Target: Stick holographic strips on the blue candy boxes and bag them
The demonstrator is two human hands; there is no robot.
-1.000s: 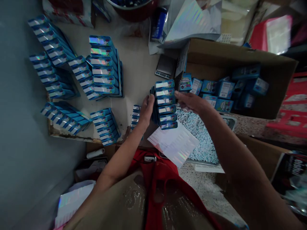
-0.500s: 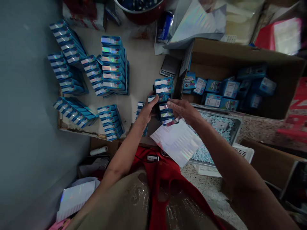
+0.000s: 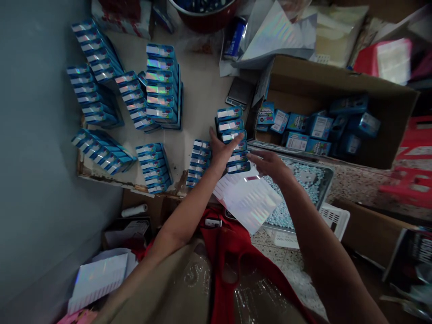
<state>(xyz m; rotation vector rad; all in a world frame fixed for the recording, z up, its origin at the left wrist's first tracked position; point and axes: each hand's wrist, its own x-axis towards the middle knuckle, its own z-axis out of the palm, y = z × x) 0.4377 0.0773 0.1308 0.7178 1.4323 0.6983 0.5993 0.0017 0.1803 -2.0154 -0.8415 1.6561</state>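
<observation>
A short row of small blue boxes (image 3: 232, 118) with shiny holographic labels stands on the table beside the cardboard carton. My left hand (image 3: 221, 150) lies over the middle of this row, thumb on its left side and fingers curled across the boxes. My right hand (image 3: 270, 164) hovers just right of the row's near end, fingertips above the top edge of a white holographic sticker sheet (image 3: 248, 204). A small shiny strip (image 3: 252, 178) glints by the thumb; I cannot tell whether it is pinched.
Several more rows of blue boxes (image 3: 158, 85) cover the table's left half. An open carton (image 3: 337, 76) of loose blue boxes sits at right. A metal tray (image 3: 324, 184) of pale pellets lies under my right arm. A small scale (image 3: 239, 92) and a red bowl (image 3: 202, 18) stand further back.
My left hand slid from the row's left side onto its middle. My right hand drew back from the boxes towards the sticker sheet. The camera shifted a little.
</observation>
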